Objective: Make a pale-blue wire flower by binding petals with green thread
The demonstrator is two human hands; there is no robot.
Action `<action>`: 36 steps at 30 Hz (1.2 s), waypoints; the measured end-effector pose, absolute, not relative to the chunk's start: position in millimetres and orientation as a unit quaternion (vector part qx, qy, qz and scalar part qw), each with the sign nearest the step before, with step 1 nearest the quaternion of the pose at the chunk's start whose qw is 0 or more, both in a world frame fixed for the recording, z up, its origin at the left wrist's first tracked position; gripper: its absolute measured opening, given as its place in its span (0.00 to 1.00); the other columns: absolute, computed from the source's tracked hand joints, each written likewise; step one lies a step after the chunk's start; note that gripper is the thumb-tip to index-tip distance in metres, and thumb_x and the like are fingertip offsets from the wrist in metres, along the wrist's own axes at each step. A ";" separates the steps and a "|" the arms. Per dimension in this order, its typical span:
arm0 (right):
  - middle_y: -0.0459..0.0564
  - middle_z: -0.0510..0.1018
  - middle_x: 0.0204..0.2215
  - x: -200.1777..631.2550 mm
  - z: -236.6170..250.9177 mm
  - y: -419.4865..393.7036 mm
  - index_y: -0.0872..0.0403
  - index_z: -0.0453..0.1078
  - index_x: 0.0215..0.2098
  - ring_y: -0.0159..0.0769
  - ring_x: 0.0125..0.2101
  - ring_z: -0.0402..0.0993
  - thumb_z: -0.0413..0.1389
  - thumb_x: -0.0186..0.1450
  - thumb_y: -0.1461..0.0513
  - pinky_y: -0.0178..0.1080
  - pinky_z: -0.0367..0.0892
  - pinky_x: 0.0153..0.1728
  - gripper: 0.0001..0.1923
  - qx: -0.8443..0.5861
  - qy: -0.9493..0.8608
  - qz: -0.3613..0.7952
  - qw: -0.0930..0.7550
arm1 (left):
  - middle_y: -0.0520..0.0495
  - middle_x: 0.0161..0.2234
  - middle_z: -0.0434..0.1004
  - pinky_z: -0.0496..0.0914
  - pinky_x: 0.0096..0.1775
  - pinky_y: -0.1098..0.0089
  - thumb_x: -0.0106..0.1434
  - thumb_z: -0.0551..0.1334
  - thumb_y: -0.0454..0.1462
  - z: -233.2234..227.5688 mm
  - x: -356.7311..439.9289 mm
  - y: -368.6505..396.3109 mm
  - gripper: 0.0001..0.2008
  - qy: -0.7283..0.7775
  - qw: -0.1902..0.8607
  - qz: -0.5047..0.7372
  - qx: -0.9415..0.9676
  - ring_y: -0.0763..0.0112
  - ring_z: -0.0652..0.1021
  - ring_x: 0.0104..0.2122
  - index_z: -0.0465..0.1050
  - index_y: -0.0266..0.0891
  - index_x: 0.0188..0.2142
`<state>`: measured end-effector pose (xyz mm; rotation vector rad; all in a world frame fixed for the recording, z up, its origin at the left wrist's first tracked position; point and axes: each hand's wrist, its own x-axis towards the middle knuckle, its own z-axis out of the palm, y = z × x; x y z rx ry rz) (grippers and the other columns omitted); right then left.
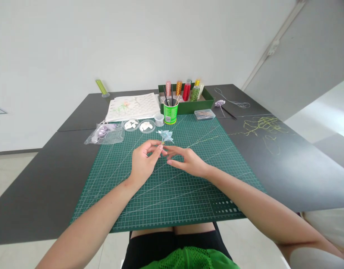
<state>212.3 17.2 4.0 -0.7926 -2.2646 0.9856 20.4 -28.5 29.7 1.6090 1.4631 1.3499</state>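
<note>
A pale blue artificial flower (pixel 165 136) stands upright above the cutting mat. My left hand (pixel 144 158) pinches its short stem between thumb and fingertips, just under the petals. My right hand (pixel 188 161) is close beside the stem, its fingers stretched toward the left fingertips and the thumb held apart. Nothing shows clearly between the right fingers. A thin yellow-green thread (pixel 216 137) runs across the mat from a loose tangle (pixel 263 125) on the right toward my hands. Where the thread ends near the stem is too fine to make out.
The green cutting mat (pixel 127 201) lies on a dark table (pixel 43 168). Beyond my hands are dishes of white pieces (pixel 146 126), a green can of tools (pixel 171 113), thread spools in a green box (pixel 196 108), paper sheets (pixel 138 106) and a plastic bag (pixel 105 133).
</note>
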 end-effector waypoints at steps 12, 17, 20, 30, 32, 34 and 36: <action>0.53 0.86 0.35 223.3 12.4 4.5 0.52 0.81 0.46 0.38 0.28 0.80 0.49 0.74 0.56 0.38 0.70 0.28 0.18 -0.302 -0.883 0.180 0.310 | 0.49 0.31 0.86 0.75 0.37 0.66 0.66 0.62 0.44 17.9 17.9 -14.8 0.10 0.591 0.286 0.439 0.613 0.65 0.83 0.28 0.79 0.42 0.40; 0.51 0.85 0.30 227.2 17.6 3.0 0.53 0.81 0.44 0.33 0.23 0.76 0.52 0.72 0.56 0.36 0.68 0.26 0.17 -0.278 -0.857 0.223 0.372 | 0.49 0.30 0.86 0.75 0.35 0.66 0.63 0.64 0.41 12.7 18.8 -11.4 0.07 0.606 0.327 0.361 0.628 0.62 0.84 0.31 0.79 0.43 0.34; 0.48 0.80 0.22 229.7 22.8 4.9 0.54 0.82 0.42 0.29 0.18 0.68 0.54 0.72 0.56 0.34 0.62 0.22 0.16 -0.264 -0.844 0.261 0.388 | 0.50 0.30 0.86 0.74 0.34 0.67 0.63 0.63 0.41 14.0 22.2 -13.1 0.08 0.598 0.343 0.326 0.647 0.62 0.84 0.31 0.78 0.43 0.31; 0.49 0.79 0.21 236.4 23.1 22.5 0.54 0.84 0.41 0.29 0.20 0.62 0.59 0.67 0.49 0.34 0.56 0.21 0.19 -0.330 -0.779 0.397 0.356 | 0.52 0.30 0.86 0.74 0.39 0.66 0.62 0.63 0.37 23.8 31.7 -26.0 0.07 0.496 0.441 0.258 0.702 0.64 0.84 0.32 0.78 0.43 0.29; 0.49 0.79 0.22 237.5 22.0 26.7 0.54 0.84 0.41 0.29 0.20 0.62 0.59 0.67 0.49 0.34 0.56 0.21 0.19 -0.338 -0.773 0.413 0.345 | 0.51 0.29 0.86 0.75 0.38 0.66 0.62 0.63 0.36 24.8 31.5 -27.2 0.06 0.482 0.471 0.256 0.693 0.64 0.85 0.32 0.78 0.43 0.29; 0.49 0.79 0.23 238.3 21.2 30.2 0.54 0.84 0.41 0.29 0.21 0.63 0.59 0.66 0.48 0.34 0.56 0.22 0.20 -0.343 -0.768 0.423 0.338 | 0.50 0.29 0.86 0.75 0.36 0.66 0.62 0.64 0.36 26.0 31.8 -28.1 0.05 0.473 0.492 0.255 0.685 0.63 0.85 0.32 0.78 0.43 0.29; 0.49 0.80 0.23 238.7 20.3 33.2 0.54 0.84 0.41 0.29 0.21 0.63 0.59 0.66 0.49 0.34 0.57 0.22 0.19 -0.348 -0.765 0.427 0.333 | 0.49 0.29 0.86 0.75 0.36 0.66 0.62 0.64 0.36 27.7 32.2 -28.8 0.05 0.468 0.502 0.254 0.682 0.63 0.85 0.31 0.78 0.42 0.30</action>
